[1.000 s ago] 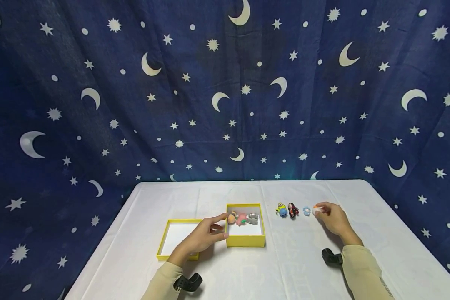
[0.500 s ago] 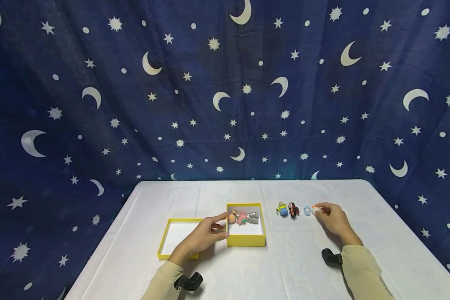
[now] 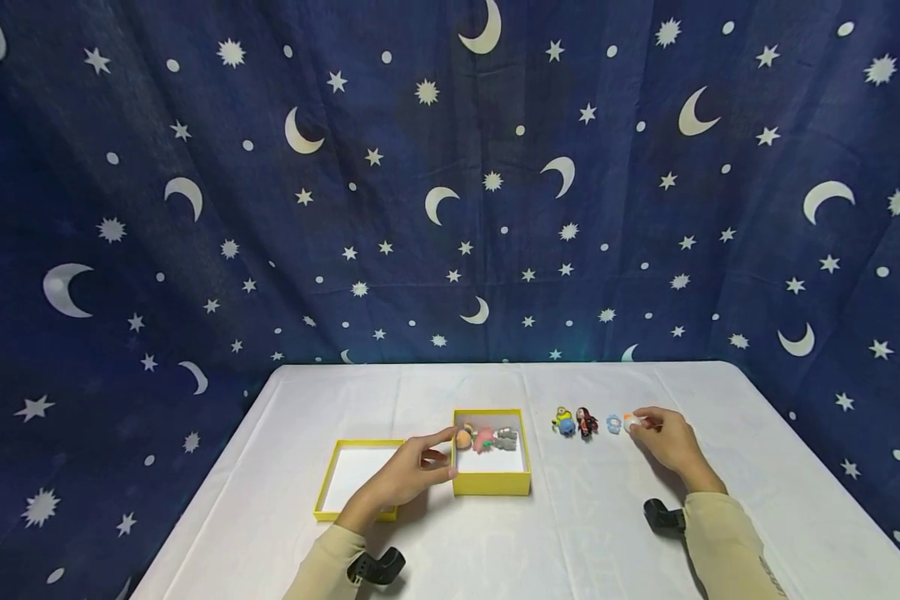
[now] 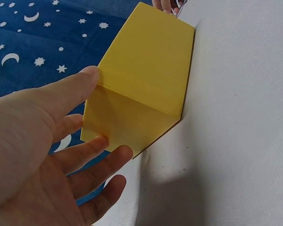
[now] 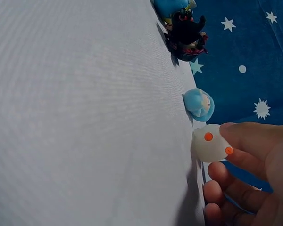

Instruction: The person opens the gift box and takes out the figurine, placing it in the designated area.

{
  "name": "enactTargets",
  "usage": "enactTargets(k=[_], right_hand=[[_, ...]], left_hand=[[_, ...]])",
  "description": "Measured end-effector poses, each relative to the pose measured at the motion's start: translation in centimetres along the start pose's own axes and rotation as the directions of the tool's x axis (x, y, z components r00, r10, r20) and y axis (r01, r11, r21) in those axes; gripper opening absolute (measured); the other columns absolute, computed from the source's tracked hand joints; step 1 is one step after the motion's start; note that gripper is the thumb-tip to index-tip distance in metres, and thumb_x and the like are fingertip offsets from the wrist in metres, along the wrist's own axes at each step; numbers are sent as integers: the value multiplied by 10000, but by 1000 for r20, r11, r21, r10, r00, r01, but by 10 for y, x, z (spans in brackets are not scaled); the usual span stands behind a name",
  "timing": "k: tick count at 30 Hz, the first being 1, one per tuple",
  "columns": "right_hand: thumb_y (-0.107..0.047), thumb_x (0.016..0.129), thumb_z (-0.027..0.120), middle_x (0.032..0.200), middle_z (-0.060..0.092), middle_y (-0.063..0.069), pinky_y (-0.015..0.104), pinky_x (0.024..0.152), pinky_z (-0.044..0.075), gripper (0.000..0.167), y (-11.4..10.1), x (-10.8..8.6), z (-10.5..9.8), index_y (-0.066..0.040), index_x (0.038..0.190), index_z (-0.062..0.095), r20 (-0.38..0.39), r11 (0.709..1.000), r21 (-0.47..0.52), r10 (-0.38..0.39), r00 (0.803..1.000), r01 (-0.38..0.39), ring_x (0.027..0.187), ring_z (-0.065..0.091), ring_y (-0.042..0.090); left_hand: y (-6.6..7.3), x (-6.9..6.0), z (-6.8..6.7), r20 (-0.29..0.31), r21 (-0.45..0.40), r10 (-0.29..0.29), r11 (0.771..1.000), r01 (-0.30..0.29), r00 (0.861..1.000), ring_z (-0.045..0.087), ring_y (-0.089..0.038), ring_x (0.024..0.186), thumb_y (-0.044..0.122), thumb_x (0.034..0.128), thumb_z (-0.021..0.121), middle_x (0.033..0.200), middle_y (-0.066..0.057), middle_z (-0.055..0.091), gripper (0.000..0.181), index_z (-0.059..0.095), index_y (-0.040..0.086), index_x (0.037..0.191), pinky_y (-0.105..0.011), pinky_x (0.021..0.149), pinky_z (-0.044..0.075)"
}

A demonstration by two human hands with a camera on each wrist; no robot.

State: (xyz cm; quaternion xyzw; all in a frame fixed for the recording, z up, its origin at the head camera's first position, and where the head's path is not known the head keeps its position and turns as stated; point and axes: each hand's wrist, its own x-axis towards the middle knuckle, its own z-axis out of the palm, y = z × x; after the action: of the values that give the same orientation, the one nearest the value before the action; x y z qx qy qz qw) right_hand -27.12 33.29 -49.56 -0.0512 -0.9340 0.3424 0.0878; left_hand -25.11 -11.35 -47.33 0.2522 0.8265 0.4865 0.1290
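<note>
My left hand [image 3: 408, 472] touches the left side of a yellow box [image 3: 491, 482], thumb and fingers spread along its wall; the left wrist view shows the fingertips against the yellow box [image 4: 146, 56]. Inside lie an orange-headed figure [image 3: 463, 437], a pink one [image 3: 483, 439] and a grey one [image 3: 506, 438]. At the right, my right hand [image 3: 671, 439] pinches a small white figure with orange spots [image 5: 210, 144] between thumb and fingers, at the tabletop. Close beside it stands a light blue figure [image 5: 198, 104].
Left of the box lies a yellow-rimmed lid [image 3: 328, 481], partly behind the left hand. Between the box and the blue figure are a yellow and blue figure [image 3: 565, 422] and a dark red and black one [image 3: 587, 423]. A starry dark blue cloth [image 3: 390, 208] hangs behind the table.
</note>
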Motion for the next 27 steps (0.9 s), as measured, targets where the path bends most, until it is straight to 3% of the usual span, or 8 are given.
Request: enactTargets(k=[5, 11, 15, 27], right_hand=[[-141, 950, 633, 1035, 685, 277, 483, 796, 527, 369, 0, -1, -3, 107, 1222, 634, -30, 1000, 9, 2, 1000, -2, 973, 650, 412], [-167, 975, 612, 1051, 699, 283, 334, 711, 478, 341, -4, 0, -4, 92, 1193, 658, -131, 1000, 14, -22, 991, 24, 931, 666, 392], [-178, 984, 614, 1061, 706, 273, 307, 709, 461, 330, -10, -1, -7, 76, 1186, 672, -177, 999, 16, -32, 984, 36, 931, 657, 377], [-192, 999, 616, 1125, 701, 272, 324, 742, 473, 324, -33, -3, -8, 46, 1212, 675, -192, 993, 40, -106, 976, 115, 991, 650, 405]], left_hand=[[-1, 2, 1, -2, 0, -2, 1000, 2, 1000, 619, -309, 1227, 170, 989, 659, 1591, -117, 438, 621, 410, 82, 1551, -446, 1024, 539], [-1, 1, 1, -6, -2, -7, 1000, 7, 1000, 620, -315, 1228, 168, 988, 662, 1588, -123, 441, 624, 407, 75, 1550, -450, 1028, 540], [-2, -1, 1, -10, -1, -3, 1000, 3, 1000, 627, -319, 1218, 174, 985, 667, 1576, -137, 454, 627, 411, 71, 1548, -445, 1016, 546], [-1, -3, 1, -14, 2, -10, 1000, 11, 1000, 622, -304, 1231, 191, 980, 676, 1586, -106, 448, 631, 419, 98, 1549, -436, 1015, 544]])
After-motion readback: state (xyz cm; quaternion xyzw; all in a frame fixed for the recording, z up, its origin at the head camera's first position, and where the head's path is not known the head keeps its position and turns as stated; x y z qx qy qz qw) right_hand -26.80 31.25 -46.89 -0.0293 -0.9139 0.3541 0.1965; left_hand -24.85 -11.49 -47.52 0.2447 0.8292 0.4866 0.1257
